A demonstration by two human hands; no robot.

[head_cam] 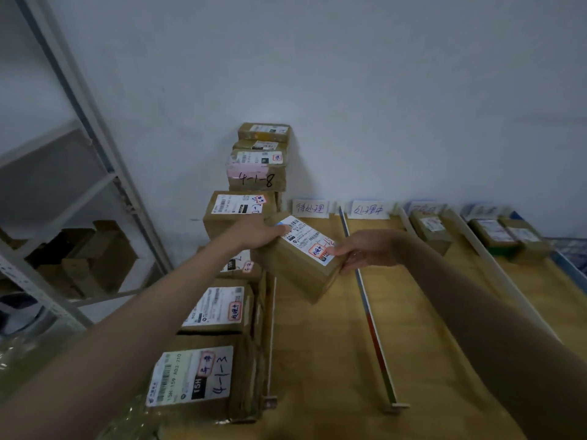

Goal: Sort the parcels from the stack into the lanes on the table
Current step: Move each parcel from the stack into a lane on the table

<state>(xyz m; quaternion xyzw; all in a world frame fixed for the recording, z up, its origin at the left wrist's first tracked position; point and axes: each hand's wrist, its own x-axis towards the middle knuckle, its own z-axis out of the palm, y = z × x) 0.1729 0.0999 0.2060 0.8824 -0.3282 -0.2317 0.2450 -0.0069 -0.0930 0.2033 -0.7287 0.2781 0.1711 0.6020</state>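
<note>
A brown cardboard parcel (301,262) with a white shipping label and a red sticker hangs tilted above the first lane of the wooden table (320,344). My left hand (257,233) grips its far left end, thumb on the label. My right hand (365,249) holds its right end, fingers curled under the edge. The stack of parcels (257,173) rises at the table's left against the wall, with more labelled boxes in a row toward me (197,376).
Thin divider strips (371,325) split the table into lanes with paper signs (311,208) at the wall. One box (430,228) sits in the third lane, two boxes (508,235) in the fourth. A metal shelf rack (73,198) with cartons stands at left.
</note>
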